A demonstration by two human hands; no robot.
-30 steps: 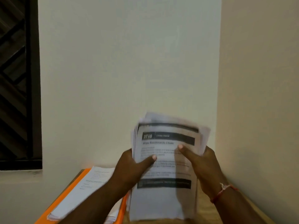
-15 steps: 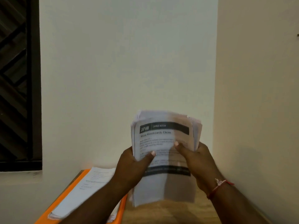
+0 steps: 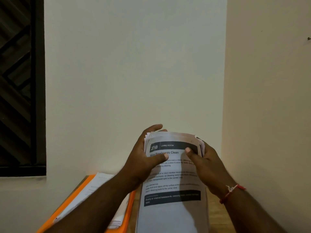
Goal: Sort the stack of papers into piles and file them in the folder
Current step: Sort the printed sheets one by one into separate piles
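Observation:
A thick stack of printed papers [image 3: 173, 190] stands nearly upright above the wooden table, its top sheet headed "2748 Living Room". My left hand [image 3: 144, 158] grips the stack's upper left edge, thumb on the front sheet and fingers curled behind the top. My right hand [image 3: 203, 163] grips the upper right edge, thumb pressed on the dark header. An open orange folder [image 3: 129, 214] lies on the table at the left with a pile of white sheets [image 3: 90, 190] in it, partly hidden by my left forearm.
The wooden table [image 3: 213, 209] sits in a corner, with a white wall straight ahead and another close on the right. A dark window grille [image 3: 18, 84] fills the left side.
The stack has dropped lower and straightened, its lower end now out of frame at the bottom. Both hands have slid up from the middle of the sheets to the top edge.

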